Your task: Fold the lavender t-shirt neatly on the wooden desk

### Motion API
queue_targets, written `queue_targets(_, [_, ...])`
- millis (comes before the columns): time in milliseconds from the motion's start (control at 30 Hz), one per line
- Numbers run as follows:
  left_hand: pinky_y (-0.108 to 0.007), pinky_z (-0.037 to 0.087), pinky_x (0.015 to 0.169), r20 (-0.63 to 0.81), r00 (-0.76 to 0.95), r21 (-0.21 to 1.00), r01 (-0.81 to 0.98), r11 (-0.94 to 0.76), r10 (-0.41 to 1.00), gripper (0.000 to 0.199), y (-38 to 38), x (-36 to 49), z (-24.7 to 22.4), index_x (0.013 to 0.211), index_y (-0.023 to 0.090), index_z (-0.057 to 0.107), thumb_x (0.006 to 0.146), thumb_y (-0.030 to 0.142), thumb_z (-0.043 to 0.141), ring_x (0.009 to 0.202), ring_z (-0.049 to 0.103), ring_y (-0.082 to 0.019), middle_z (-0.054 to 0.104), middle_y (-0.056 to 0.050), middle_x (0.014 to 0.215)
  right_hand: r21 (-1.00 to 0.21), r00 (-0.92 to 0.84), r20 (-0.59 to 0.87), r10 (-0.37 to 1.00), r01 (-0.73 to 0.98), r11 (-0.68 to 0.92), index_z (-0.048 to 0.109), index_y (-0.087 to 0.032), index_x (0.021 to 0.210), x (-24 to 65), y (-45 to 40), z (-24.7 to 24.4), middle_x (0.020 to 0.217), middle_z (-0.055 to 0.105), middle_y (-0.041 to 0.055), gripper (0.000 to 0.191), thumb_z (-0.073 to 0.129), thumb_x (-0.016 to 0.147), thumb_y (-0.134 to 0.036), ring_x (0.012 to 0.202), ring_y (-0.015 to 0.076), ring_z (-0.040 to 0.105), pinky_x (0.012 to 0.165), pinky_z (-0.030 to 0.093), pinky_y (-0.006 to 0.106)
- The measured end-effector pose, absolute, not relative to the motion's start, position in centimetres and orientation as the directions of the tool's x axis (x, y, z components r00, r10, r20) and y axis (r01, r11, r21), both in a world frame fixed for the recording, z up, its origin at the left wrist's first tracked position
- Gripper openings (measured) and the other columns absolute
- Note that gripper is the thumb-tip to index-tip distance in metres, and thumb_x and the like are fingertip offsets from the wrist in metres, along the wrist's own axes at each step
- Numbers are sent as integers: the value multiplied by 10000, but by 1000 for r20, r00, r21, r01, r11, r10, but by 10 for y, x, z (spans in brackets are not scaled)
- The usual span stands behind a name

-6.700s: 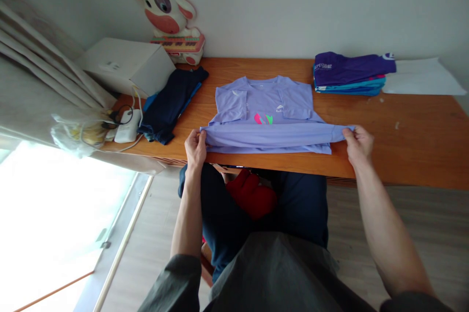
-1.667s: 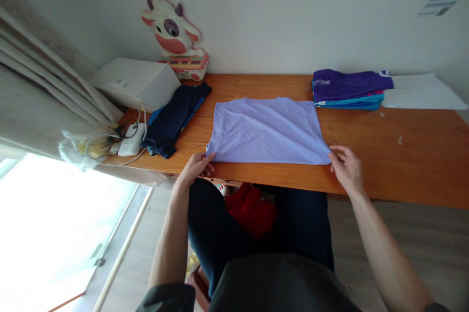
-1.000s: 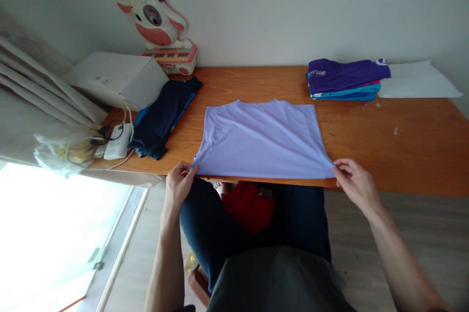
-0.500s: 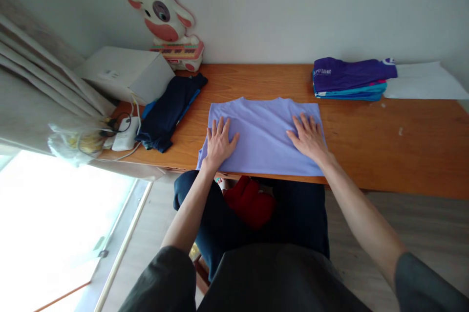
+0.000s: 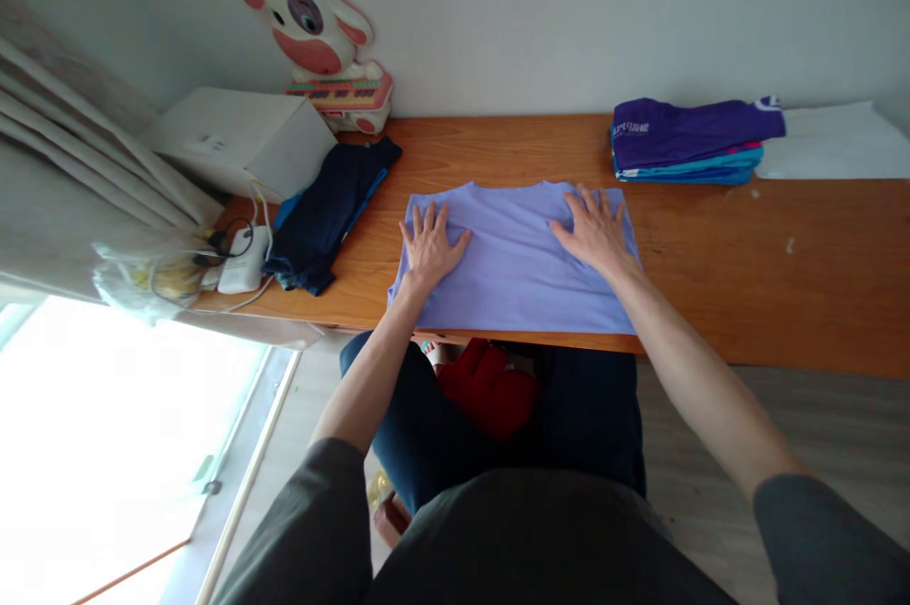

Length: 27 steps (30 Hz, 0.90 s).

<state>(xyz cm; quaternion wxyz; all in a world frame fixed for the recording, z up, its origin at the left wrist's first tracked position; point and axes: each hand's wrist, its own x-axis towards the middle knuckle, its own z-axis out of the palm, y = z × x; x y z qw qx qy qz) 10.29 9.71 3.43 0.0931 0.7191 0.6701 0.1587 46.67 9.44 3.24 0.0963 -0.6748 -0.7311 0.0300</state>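
A lavender shirt [image 5: 512, 264] lies spread flat on the wooden table [image 5: 711, 283], its lower side along the front edge and faint wrinkles across it. My left hand [image 5: 429, 249] rests on its left part, palm down with fingers spread. On the upper right part lies my right hand [image 5: 593, 230], also flat with its fingers apart. Neither hand grips the fabric.
Folded purple and blue clothes [image 5: 689, 140] sit at the back right beside white paper [image 5: 831, 142]. Dark folded clothes [image 5: 331, 211], a white box [image 5: 245, 136], a cow toy keyboard [image 5: 341, 98], a power strip [image 5: 245, 262] and a plastic bag [image 5: 153, 281] are at left.
Both hands have moved slightly toward the back of the shirt, the right one closer to its top edge. The camera view has shifted a little.
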Motion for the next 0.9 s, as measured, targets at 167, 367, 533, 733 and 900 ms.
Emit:
queue_targets(167, [-863,48,1485,94,59,349,933,-88,994,965,107,103,18,1940,198,387,1171,759,544,1902,126,-538,277,-180,2029,-189,-48,64,997,980,59,384,-147,1936,459,108,16,2043,235,183,875,348,1237,-674,1856,598,178,1431,140,927])
queue_targets(367, [-836,34,1499,104,68,332,938,-99,992,982,109,101,16,1933,170,398,1170,770,547,1902,127,-542,279,-185,2027,-225,-58,68,996,972,72,370,-137,1943,466,110,9,2044,215,199,921,355,1226,-714,1861,611,143,1429,89,942])
queue_targets(533, [-862,42,1486,97,58,321,943,-87,994,978,108,106,20,1936,189,395,1171,783,535,1900,106,-555,283,-182,2029,-202,-54,36,998,977,60,339,-147,1953,463,110,11,2047,208,195,916,347,1230,-709,1862,598,153,1430,109,935])
queue_targets(733, [-743,99,1542,201,169,350,908,-232,965,735,84,102,48,1836,201,557,1195,558,595,1902,222,-444,464,-183,1955,-222,-74,148,986,969,106,184,-157,1983,463,94,35,2030,247,230,928,465,1226,-615,1870,543,197,1442,144,905])
queue_targets(900, [-650,181,1563,206,457,359,787,-501,865,596,8,82,48,1752,279,660,1216,529,587,1860,373,-375,589,-119,1881,-292,-280,218,935,895,337,330,-328,1962,486,6,46,2035,304,71,799,502,1218,-564,1905,409,200,1523,197,749])
